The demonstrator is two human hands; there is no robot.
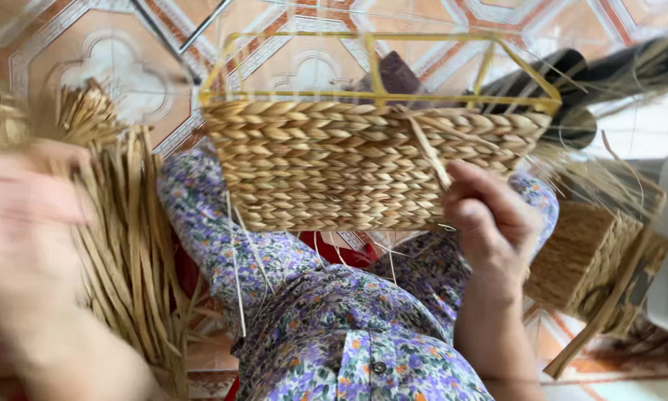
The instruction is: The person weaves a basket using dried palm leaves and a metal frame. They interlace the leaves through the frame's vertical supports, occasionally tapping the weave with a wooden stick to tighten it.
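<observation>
Your right hand (493, 223) pinches a straw strand (430, 152) against the half-woven basket (349, 163) on its yellow wire frame (378, 95); your blurred left hand's (22, 223) fingers cannot be told.

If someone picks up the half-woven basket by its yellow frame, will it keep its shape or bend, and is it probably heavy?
The half-woven basket probably keeps its shape: its plaited wall is wound on a yellow wire frame that looks rigid. It seems light, being dry straw over an open frame. The loose strand pinched by the right hand is floppy and might slip loose.
</observation>
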